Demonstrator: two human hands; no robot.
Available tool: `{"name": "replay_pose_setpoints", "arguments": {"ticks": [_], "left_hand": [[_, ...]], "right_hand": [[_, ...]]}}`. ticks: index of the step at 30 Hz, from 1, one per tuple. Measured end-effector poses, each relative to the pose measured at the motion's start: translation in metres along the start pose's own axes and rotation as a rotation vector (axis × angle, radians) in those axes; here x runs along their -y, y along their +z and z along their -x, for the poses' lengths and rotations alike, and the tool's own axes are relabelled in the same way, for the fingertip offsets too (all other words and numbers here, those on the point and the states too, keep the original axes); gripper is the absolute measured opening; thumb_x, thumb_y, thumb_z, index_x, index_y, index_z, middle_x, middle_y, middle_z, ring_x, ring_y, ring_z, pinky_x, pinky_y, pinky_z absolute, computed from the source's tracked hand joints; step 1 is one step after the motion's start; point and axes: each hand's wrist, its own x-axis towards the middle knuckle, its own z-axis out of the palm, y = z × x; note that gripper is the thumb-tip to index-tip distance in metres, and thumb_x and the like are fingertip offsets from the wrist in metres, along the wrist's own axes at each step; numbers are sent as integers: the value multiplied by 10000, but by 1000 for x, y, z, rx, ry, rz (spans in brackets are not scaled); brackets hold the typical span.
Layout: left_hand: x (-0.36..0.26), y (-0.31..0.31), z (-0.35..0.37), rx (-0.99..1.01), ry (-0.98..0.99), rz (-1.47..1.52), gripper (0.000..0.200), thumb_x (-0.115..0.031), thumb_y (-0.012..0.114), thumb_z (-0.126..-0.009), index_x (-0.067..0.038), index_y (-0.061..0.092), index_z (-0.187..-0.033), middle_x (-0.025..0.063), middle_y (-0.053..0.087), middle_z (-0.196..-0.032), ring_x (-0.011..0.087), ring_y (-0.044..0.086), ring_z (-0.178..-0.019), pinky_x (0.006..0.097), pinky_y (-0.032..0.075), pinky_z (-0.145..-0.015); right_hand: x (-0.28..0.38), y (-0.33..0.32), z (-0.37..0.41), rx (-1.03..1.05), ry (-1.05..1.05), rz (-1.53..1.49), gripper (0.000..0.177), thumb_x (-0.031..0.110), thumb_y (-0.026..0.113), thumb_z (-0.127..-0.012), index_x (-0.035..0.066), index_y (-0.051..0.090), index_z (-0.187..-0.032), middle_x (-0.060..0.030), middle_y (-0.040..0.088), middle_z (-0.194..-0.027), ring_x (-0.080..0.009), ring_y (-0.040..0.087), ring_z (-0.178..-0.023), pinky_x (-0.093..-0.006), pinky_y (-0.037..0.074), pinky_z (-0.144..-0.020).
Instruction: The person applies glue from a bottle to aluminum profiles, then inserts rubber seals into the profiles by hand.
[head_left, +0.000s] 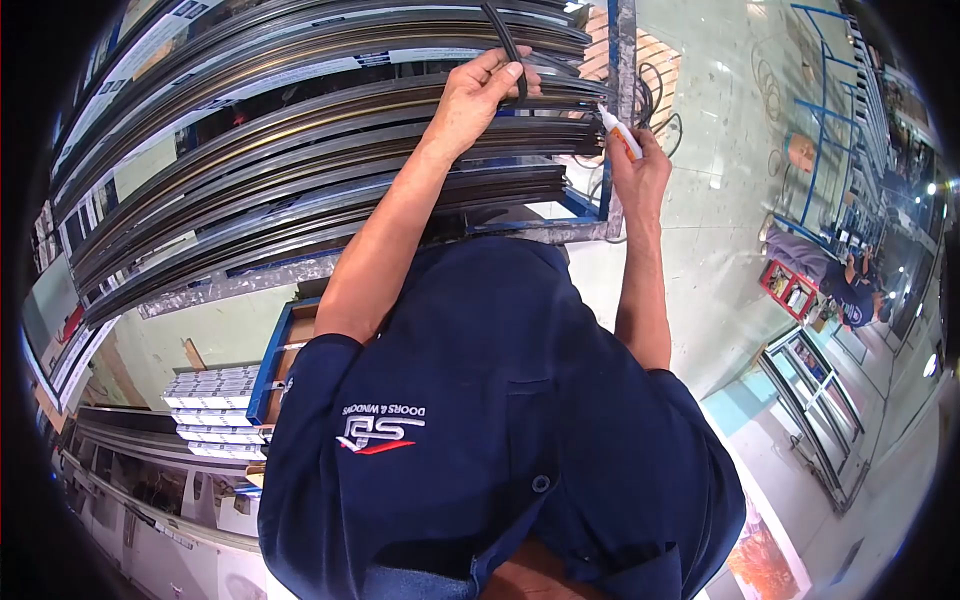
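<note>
My left hand (468, 98) pinches a black rubber strip (503, 35) between thumb and fingers; one end sticks up past the fingertips and the other curls down below them. Closed around a small white glue bottle (624, 138) with an orange label is my right hand (641, 176). The bottle's narrow nozzle points up and left, right at the ends of the long dark frame profiles (400, 146). These profiles lie side by side on a rack beneath both hands.
The rack's blue metal frame (616, 60) runs along the profile ends. Black loops of cord or strip (652, 95) hang just beyond it. White boxes (212, 398) are stacked at lower left. Far right, a person (852, 292) is near a red toolbox (788, 290) and a framed panel (812, 370).
</note>
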Motion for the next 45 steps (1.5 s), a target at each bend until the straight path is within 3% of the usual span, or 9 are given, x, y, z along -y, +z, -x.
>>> {"name": "replay_pose_setpoints", "arguments": {"ticks": [11, 14, 25, 30, 32, 33, 36, 41, 45], "left_hand": [[1, 1, -1, -9, 6, -1, 315, -194, 554, -1083, -26, 605, -1345, 122, 728, -1082, 220, 736, -1008, 356, 606, -935], [1, 1, -2, 0, 1, 25, 303, -193, 563, -1079, -15, 612, -1319, 121, 734, -1061, 212, 738, -983, 356, 608, -921], [-8, 15, -3, 76, -92, -86, 283, -152, 573, -1058, 44, 692, -1224, 27, 647, -767, 96, 542, -641, 249, 465, -625], [-4, 30, 0, -3, -124, -203, 303, -206, 650, -1009, 33, 732, -1177, -7, 639, -714, 58, 529, -647, 239, 440, -592], [5, 32, -1, -17, -58, -301, 336, -220, 679, -989, 27, 731, -1211, 47, 728, -819, 77, 603, -735, 261, 505, -679], [10, 33, -2, -31, -30, -358, 336, -221, 685, -984, 22, 731, -1212, 70, 753, -864, 88, 628, -768, 271, 523, -714], [8, 37, 0, -38, 13, -444, 331, -221, 694, -996, -29, 723, -1263, 29, 726, -881, 74, 604, -820, 253, 512, -768], [6, 38, 0, -28, -10, -469, 331, -213, 705, -984, -15, 723, -1249, 119, 781, -1077, 108, 652, -963, 287, 525, -908], [2, 40, 2, -29, -17, -476, 335, -216, 708, -979, -18, 724, -1249, 127, 782, -1071, 112, 657, -967, 292, 525, -909]], "right_hand": [[-5, -1, 1, 25, 46, 33, 303, 188, 765, -905, -65, 710, -1063, -133, 730, -843, -120, 650, -766, -280, 531, -703], [-9, 3, 1, -56, -6, -33, 286, 195, 760, -874, -67, 724, -983, -197, 723, -794, -233, 699, -691, -343, 542, -678], [34, -12, 10, 60, 118, -366, 345, 185, 786, -914, -55, 691, -1143, -128, 738, -919, -139, 674, -813, -302, 552, -730], [59, -9, 6, 5, -176, -171, 294, 175, 767, -922, -36, 689, -1110, -164, 747, -898, -194, 716, -788, -326, 558, -737], [62, -10, 3, 4, -185, -138, 270, 175, 761, -924, -33, 692, -1082, -175, 747, -893, -218, 728, -780, -330, 559, -737], [60, -10, 2, 14, -189, -117, 284, 184, 756, -946, -45, 688, -1098, -126, 735, -900, -119, 653, -818, -284, 536, -726], [58, -9, -1, 14, -196, -98, 266, 187, 756, -913, -30, 691, -1052, -201, 743, -891, -298, 749, -796, -363, 566, -736], [58, -9, -2, 33, -215, -47, 254, 180, 753, -903, -29, 689, -1033, -223, 737, -888, -346, 751, -812, -383, 568, -732], [57, -11, -4, 61, -214, -8, 237, 173, 751, -900, -24, 688, -1015, -219, 738, -879, -355, 749, -810, -389, 567, -722]]}}
